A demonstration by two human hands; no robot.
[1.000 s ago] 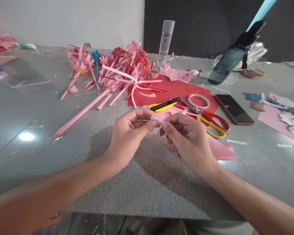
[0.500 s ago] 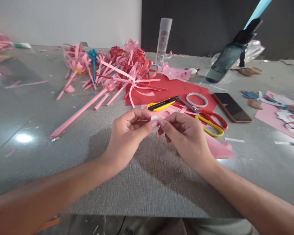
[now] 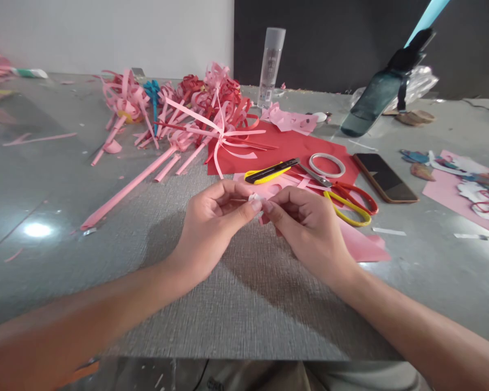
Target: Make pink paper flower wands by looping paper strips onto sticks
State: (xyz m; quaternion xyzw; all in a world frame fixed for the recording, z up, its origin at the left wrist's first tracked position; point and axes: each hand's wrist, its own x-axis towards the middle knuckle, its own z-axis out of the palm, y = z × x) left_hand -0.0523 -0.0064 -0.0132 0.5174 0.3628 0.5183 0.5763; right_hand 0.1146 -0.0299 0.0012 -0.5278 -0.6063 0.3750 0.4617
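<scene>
A paper-craft worktable, as I see it through the headset: a grey table with a textured mat at six o'clock. At eleven o'clock lies a heap of pink and red paper flowers on rolled stems. At one o'clock, on a red sheet, rest a yellow utility knife, a tape ring and scissors. Paper scraps litter three o'clock.
</scene>
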